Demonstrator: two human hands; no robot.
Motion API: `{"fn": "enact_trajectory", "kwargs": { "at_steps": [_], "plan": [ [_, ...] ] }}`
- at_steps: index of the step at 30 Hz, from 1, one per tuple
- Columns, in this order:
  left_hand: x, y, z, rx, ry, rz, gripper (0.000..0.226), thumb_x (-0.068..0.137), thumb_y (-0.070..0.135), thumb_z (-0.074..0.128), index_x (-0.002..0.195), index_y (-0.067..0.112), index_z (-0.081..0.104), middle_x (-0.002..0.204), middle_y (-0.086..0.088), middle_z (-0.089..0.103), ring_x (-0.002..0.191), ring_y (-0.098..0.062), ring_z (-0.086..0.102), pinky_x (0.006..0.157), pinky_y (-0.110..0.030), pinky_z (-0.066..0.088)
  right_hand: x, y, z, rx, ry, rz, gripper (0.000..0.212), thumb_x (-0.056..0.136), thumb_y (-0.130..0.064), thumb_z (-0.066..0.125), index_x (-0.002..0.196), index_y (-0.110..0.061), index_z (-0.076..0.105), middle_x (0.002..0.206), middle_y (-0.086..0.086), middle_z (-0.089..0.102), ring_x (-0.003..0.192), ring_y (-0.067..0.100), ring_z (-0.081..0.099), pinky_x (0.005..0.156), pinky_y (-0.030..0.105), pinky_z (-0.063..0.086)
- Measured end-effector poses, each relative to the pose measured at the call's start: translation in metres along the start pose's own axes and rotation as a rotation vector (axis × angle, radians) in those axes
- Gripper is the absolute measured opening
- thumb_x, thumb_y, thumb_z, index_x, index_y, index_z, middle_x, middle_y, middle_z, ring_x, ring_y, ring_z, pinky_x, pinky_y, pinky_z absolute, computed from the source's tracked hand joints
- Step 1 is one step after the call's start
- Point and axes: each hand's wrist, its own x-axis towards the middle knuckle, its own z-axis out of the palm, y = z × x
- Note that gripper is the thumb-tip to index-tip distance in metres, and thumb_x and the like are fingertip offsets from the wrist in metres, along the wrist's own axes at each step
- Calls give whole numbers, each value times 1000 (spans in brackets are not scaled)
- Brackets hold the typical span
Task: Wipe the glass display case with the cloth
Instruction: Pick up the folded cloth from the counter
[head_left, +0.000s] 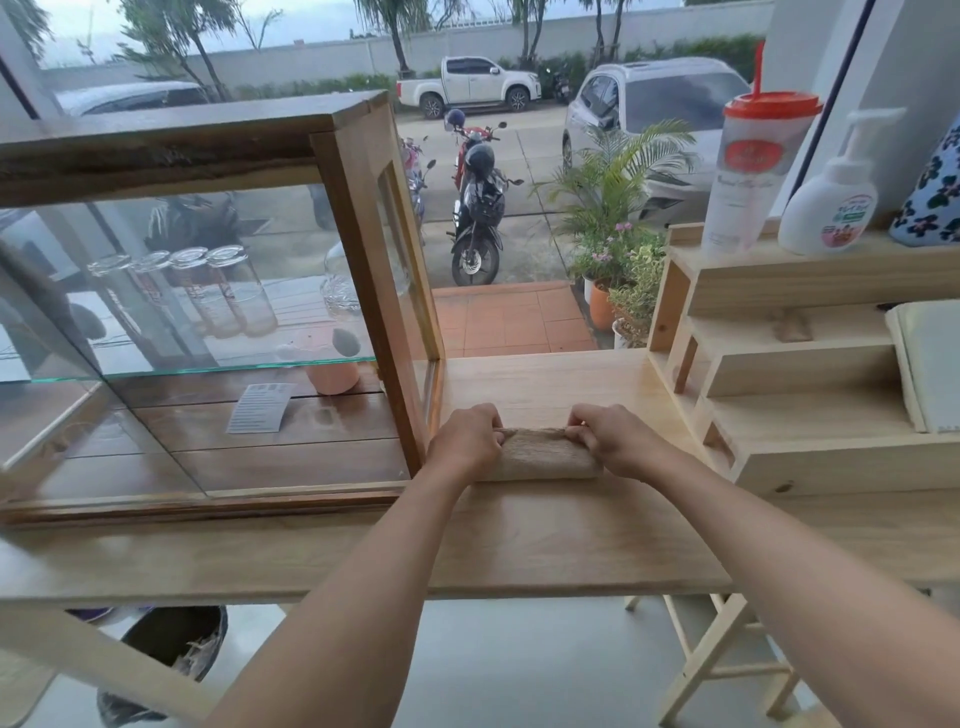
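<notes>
Pale wooden counter (545, 540) by a big window, with parked cars and motorbikes outside. On the counter's left part, glass display case (208, 312) with a dark wood frame, long axis running left to right, short glazed end facing the bare middle of the counter. Inside, on a glass shelf (208, 364), four upturned glasses (228, 291) in a row; below, a pink cup (332, 376) and a printed paper slip (260, 408) on the case floor. Just right of the case's near right corner, flat on the counter: brown cloth (543, 460), folded or rolled into a thick strip, long axis left to right, parallel to the counter's front edge. Left hand (465, 439) clenched over the cloth's left end, right hand (610, 441) clenched over its right end, both palms down, knuckles up. Left hand near the case's corner post; contact cannot be told. At right, stepped pale wood shelf unit (779, 364), carrying a red-lidded tumbler (753, 171) with a straw and a white pump bottle (831, 202) on top. Under the counter at left, dark bin (171, 649).
</notes>
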Motion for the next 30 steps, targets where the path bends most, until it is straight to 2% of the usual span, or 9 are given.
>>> {"fn": "enact_trajectory", "kwargs": {
  "at_steps": [3, 6, 9, 11, 15, 19, 25, 27, 30],
  "plan": [
    [6, 1, 5, 98, 19, -20, 15, 98, 26, 55, 107, 16, 61, 110, -6, 62, 99, -24, 57, 78, -35, 48, 9, 1, 4, -83, -1, -25, 15, 95, -27, 53, 97, -16, 62, 103, 12, 63, 97, 29, 58, 83, 36, 46],
    [13, 0, 12, 207, 65, 41, 29, 98, 32, 54, 121, 16, 59, 125, -7, 52, 116, -25, 50, 93, -42, 48, 14, -2, 2, -116, -90, -73, 35, 90, -42, 59, 114, -16, 61, 116, 7, 53, 112, 23, 49, 97, 35, 41],
    [19, 2, 11, 140, -122, 184, 49, 92, 44, 61, 134, 19, 54, 134, -3, 50, 123, -22, 48, 104, -41, 42, 18, -2, -1, -184, -165, -82, 47, 79, -46, 72, 114, -16, 62, 115, 4, 56, 108, 21, 53, 95, 34, 45],
    [23, 6, 12, 193, -243, 235, 55, 87, 46, 68, 133, 18, 56, 130, -4, 52, 120, -22, 51, 101, -40, 44, 21, -1, -2, -147, -194, -52, 45, 76, -42, 76, 111, -16, 62, 112, 4, 60, 104, 20, 56, 90, 32, 47],
    [30, 6, 17, 180, -241, 197, 56, 80, 42, 77, 129, 19, 60, 123, -3, 59, 114, -21, 55, 96, -34, 47, 24, -4, -3, -120, -275, -32, 28, 78, -37, 76, 92, -21, 57, 95, 0, 59, 88, 18, 54, 71, 26, 40],
    [29, 3, 16, 55, -296, 119, 35, 75, 33, 81, 103, 17, 69, 95, -2, 69, 90, -20, 63, 75, -30, 51, 20, -7, -6, -49, -269, -87, 26, 79, -27, 75, 88, -21, 52, 83, -6, 54, 74, 12, 48, 60, 25, 36],
    [10, 8, 6, 97, -335, 166, 22, 73, 25, 79, 77, 14, 60, 78, -2, 62, 73, -18, 58, 57, -28, 41, 8, -9, -13, 162, -312, -151, 30, 69, -11, 81, 75, -26, 55, 75, -7, 56, 71, 12, 49, 63, 28, 39],
    [-2, 9, -2, 120, -378, 196, 23, 73, 25, 76, 83, 16, 58, 83, -1, 60, 79, -19, 58, 57, -27, 43, 2, -15, -17, 203, -355, -179, 30, 67, -10, 81, 76, -24, 57, 73, -7, 56, 68, 10, 48, 62, 30, 39],
    [-22, 9, -16, 61, -471, 231, 37, 76, 31, 75, 104, 22, 54, 97, 2, 60, 87, -15, 58, 62, -26, 47, -10, -33, -23, 193, -395, -247, 28, 65, -13, 82, 76, -24, 59, 74, -7, 57, 67, 9, 49, 61, 31, 40]
  ]
}}
